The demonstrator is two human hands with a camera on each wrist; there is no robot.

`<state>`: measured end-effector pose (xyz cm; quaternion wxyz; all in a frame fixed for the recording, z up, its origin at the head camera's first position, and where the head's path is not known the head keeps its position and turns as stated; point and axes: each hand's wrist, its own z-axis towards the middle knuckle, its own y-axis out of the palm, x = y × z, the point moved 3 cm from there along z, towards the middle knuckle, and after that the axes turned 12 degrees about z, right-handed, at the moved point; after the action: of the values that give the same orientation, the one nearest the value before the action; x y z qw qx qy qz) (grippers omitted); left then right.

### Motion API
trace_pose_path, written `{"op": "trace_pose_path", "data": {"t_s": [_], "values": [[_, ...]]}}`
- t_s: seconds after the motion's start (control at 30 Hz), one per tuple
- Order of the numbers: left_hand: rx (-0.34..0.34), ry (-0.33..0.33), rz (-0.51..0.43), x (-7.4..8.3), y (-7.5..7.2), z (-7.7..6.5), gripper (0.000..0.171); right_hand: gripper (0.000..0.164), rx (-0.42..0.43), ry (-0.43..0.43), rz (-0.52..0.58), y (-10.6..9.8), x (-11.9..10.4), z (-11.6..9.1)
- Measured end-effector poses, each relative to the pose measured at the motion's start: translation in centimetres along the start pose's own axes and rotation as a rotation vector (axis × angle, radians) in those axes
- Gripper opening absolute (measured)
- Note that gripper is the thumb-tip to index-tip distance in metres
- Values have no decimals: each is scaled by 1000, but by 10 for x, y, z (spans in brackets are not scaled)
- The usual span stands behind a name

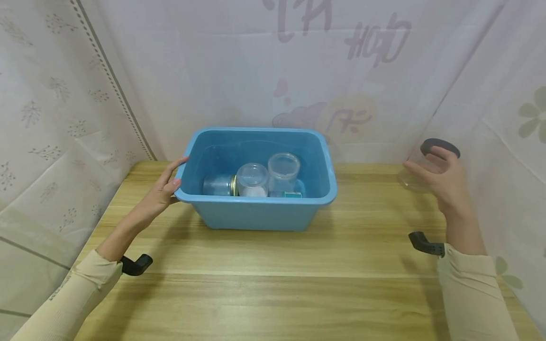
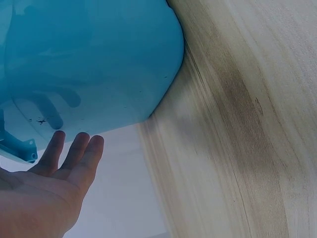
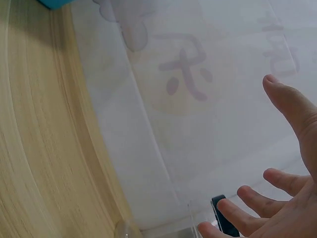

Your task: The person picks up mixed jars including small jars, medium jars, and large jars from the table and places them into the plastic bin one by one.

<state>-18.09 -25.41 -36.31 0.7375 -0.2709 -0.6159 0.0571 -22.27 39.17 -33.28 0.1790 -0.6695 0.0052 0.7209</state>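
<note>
A blue plastic tub (image 1: 256, 215) stands on the wooden table with clear jars inside. At its left end, my left hand (image 1: 164, 184) holds the rim, the thumb over the edge. Beneath the rim, fingers (image 2: 86, 158) extend against the tub's outer side in the left wrist view. At the far right, my right hand (image 1: 445, 177) is beside a clear jar (image 1: 413, 182) with a dark lid (image 1: 441, 146). Its thumb (image 3: 290, 101) is spread wide from the fingers in the right wrist view, and the jar partly shows past the fingertips.
Inside the tub, one jar (image 1: 216, 185) lies on its side with a gold lid; a squat jar (image 1: 252, 175) and a taller jar (image 1: 283, 166) stand beside it. A green label (image 1: 293, 194) shows near the front wall. Printed cloth (image 1: 213, 85) borders the table's back and sides.
</note>
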Motion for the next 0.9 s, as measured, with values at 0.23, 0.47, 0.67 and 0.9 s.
{"op": "trace_pose_path", "data": {"t_s": [0.23, 0.47, 0.67, 0.9], "values": [[-2, -4, 3, -1, 0, 0, 55, 87, 103, 4, 6, -13, 5, 4], [-3, 3, -13, 2, 2, -1, 56, 94, 167, 36, 212, -23, 9, 5], [0, 4, -30, 3, 3, 0, 56, 101, 201, 75, 235, -26, 14, 5], [-2, 5, -27, 3, 3, 0, 57, 104, 214, 120, 115, -31, 26, 10]]}}
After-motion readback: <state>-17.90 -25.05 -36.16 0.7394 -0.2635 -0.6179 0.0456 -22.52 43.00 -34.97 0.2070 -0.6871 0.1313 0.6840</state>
